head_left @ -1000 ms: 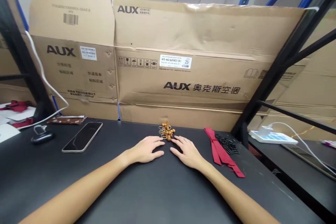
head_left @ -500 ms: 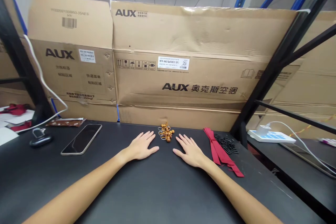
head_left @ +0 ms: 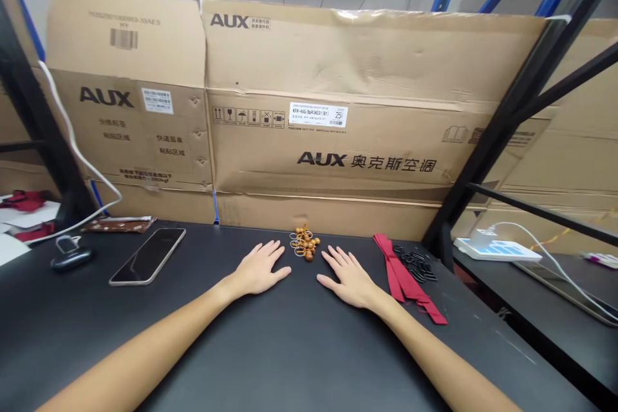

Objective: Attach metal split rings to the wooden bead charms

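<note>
My left hand (head_left: 258, 268) lies flat on the black table (head_left: 290, 347), palm down, fingers stretched out and empty. My right hand (head_left: 347, 277) lies flat beside it in the same way, holding nothing. Between the two sets of fingertips, slightly farther back, sits a small pile of brown wooden beads with metal rings (head_left: 304, 243). Neither hand touches the pile. To the right of my right hand lies a bundle of dark red ribbons (head_left: 403, 273), and beyond that a heap of small black rings (head_left: 418, 264).
A smartphone (head_left: 147, 255) lies face up at the left, with a black clip-like object (head_left: 70, 254) and a brown packet (head_left: 118, 224) near it. Large AUX cardboard boxes (head_left: 338, 109) wall off the back. A black rack post (head_left: 487, 148) and a white power strip (head_left: 495, 248) stand at the right.
Both hands have drawn apart from the bead pile and spread flat; one second ago their fingertips were close together at the pile. Since half a second ago they hardly moved.
</note>
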A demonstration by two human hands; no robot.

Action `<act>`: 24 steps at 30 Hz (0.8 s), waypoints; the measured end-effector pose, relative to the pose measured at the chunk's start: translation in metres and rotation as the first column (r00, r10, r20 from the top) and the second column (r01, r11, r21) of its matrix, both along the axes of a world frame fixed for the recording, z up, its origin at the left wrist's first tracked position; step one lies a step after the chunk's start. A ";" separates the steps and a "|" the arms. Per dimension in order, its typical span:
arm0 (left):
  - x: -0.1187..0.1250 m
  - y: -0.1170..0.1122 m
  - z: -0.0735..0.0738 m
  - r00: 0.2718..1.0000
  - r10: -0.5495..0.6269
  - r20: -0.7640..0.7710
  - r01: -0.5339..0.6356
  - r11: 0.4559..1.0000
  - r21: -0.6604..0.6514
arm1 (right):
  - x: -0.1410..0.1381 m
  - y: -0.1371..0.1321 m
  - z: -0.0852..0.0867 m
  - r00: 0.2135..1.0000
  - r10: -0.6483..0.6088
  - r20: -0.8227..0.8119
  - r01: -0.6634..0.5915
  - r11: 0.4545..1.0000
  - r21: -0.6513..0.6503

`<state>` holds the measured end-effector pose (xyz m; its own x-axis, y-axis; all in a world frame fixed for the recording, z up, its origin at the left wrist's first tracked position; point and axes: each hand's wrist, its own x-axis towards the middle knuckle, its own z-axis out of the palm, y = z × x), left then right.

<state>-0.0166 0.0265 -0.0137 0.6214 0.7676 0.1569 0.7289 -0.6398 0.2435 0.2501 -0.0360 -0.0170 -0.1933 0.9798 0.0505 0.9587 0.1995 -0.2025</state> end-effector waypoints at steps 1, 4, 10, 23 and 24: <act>0.000 0.000 0.000 1.000 0.002 0.002 -0.002 1.000 -0.001 | 0.000 0.000 0.000 1.000 -0.001 0.001 0.001 1.000 0.001; 0.000 0.000 -0.001 1.000 0.003 0.004 -0.003 1.000 0.002 | 0.000 0.000 0.000 1.000 0.000 0.004 0.000 1.000 -0.001; 0.000 0.001 -0.002 1.000 0.000 -0.010 0.000 1.000 0.012 | 0.002 0.002 -0.004 1.000 0.003 -0.004 -0.003 1.000 0.010; 0.000 0.001 -0.003 1.000 -0.009 0.012 0.009 0.999 0.031 | 0.002 0.002 -0.004 1.000 0.008 -0.010 -0.008 1.000 0.022; 0.000 0.001 -0.003 1.000 -0.010 0.019 0.009 0.999 0.031 | 0.002 0.002 -0.004 1.000 0.010 -0.011 -0.010 1.000 0.020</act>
